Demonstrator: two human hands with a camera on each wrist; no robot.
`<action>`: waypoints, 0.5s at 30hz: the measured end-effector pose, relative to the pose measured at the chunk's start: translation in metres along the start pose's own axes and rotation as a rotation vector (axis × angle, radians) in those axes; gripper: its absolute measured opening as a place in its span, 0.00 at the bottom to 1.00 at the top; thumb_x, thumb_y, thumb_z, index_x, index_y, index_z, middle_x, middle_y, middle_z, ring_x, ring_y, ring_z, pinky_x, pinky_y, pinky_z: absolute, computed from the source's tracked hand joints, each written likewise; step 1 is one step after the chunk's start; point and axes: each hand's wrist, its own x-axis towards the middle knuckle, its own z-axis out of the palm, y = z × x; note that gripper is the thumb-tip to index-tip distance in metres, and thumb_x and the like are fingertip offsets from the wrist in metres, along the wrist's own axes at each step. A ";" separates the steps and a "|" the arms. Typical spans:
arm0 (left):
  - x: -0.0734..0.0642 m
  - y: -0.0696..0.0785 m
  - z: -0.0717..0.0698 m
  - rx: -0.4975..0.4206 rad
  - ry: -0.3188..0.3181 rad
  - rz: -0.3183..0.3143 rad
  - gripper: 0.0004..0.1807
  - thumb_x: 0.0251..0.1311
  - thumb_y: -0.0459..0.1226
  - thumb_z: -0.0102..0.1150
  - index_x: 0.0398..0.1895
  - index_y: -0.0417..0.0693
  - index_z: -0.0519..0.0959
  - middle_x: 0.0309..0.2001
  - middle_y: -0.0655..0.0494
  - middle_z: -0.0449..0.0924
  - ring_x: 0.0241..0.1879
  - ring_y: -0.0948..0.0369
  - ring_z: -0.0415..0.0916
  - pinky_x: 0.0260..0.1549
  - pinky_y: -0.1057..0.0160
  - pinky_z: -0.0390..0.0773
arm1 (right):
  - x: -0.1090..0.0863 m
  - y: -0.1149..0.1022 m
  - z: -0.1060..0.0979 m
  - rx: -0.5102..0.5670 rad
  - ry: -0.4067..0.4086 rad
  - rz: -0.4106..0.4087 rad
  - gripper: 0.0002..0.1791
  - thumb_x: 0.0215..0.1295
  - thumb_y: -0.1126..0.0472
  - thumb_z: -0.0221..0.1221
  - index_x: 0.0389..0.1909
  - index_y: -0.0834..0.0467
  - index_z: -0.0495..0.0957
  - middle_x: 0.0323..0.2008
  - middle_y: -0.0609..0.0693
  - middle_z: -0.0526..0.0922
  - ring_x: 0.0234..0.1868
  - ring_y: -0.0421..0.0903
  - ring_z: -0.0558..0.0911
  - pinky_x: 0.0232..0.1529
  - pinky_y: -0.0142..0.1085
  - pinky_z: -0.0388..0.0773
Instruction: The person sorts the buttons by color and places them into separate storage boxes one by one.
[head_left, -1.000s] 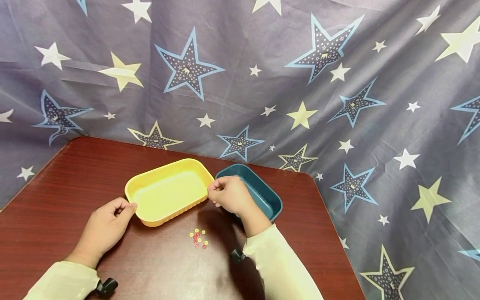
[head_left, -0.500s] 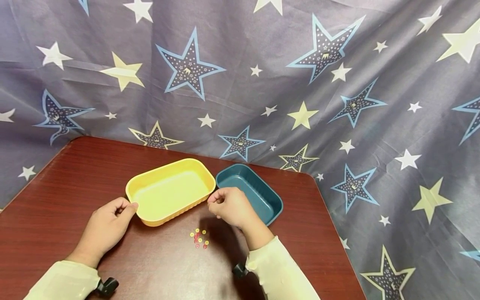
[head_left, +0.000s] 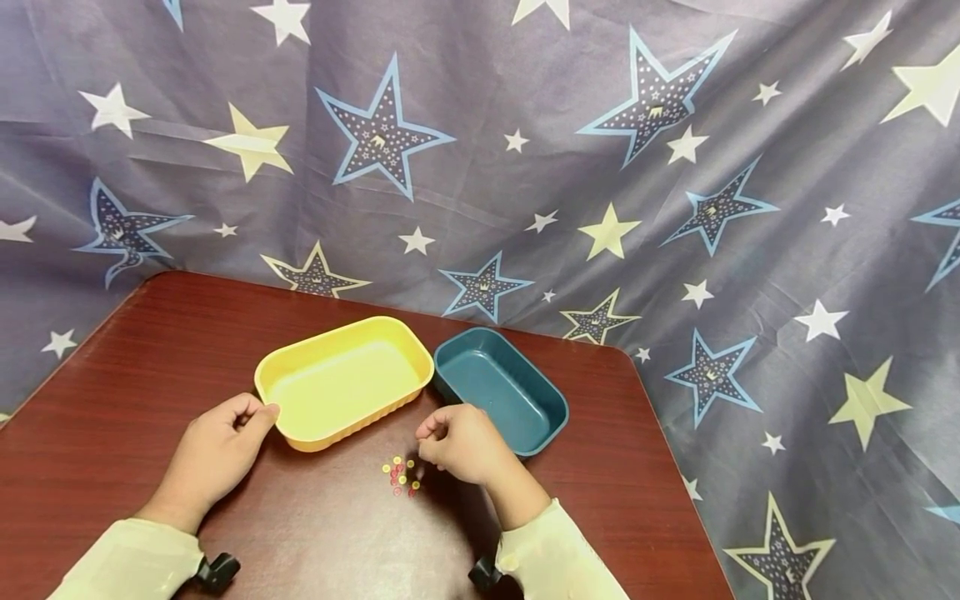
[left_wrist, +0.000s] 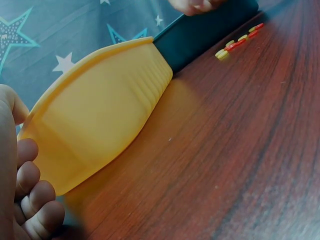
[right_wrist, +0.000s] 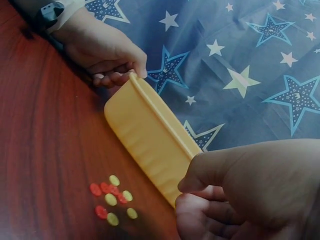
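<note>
My left hand (head_left: pixel 223 454) pinches the near left corner of the yellow plastic bin (head_left: pixel 343 387), thumb over the rim (left_wrist: pixel 65 74) and fingers curled below it. My right hand (head_left: pixel 465 442) is over the table in front of the dark teal bin (head_left: pixel 517 396), fingers loosely bent with nothing held. In the right wrist view, a gap shows between its thumb (right_wrist: pixel 200 172) and fingers. Just left of it lies a small cluster of red and yellow buttons (head_left: pixel 402 479), flat on the table. Both bins stand upright side by side, and I see nothing in either.
The reddish-brown wooden table (head_left: pixel 315 525) carries everything. A grey curtain (head_left: pixel 480 167) with stars hangs behind it and along its right side. Each wrist wears a small black camera mount, the left mount (head_left: pixel 217 573) close over the tabletop.
My right hand has left the yellow bin's right end and come down and nearer, beside the buttons, uncovering more of the teal bin. My left hand keeps its grip on the yellow bin.
</note>
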 end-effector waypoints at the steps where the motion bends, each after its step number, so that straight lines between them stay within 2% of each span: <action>1: 0.000 0.000 0.000 -0.001 0.000 0.000 0.17 0.58 0.62 0.46 0.24 0.63 0.71 0.15 0.58 0.64 0.19 0.60 0.63 0.19 0.63 0.60 | -0.001 0.002 0.002 -0.002 -0.004 0.003 0.03 0.48 0.60 0.62 0.26 0.48 0.80 0.18 0.41 0.80 0.15 0.38 0.77 0.18 0.35 0.74; 10: 0.000 0.000 0.000 0.001 0.002 0.004 0.17 0.58 0.62 0.46 0.24 0.64 0.71 0.15 0.58 0.64 0.19 0.61 0.63 0.20 0.63 0.60 | -0.003 0.020 0.019 -0.095 -0.028 -0.011 0.03 0.49 0.59 0.63 0.25 0.46 0.81 0.16 0.37 0.78 0.16 0.34 0.76 0.19 0.32 0.72; 15: 0.000 0.001 -0.001 -0.002 -0.008 0.001 0.18 0.58 0.61 0.46 0.25 0.62 0.72 0.16 0.57 0.64 0.20 0.61 0.63 0.20 0.63 0.59 | -0.004 0.027 0.029 -0.134 -0.004 -0.010 0.03 0.48 0.58 0.63 0.24 0.46 0.80 0.15 0.35 0.77 0.17 0.31 0.75 0.22 0.30 0.71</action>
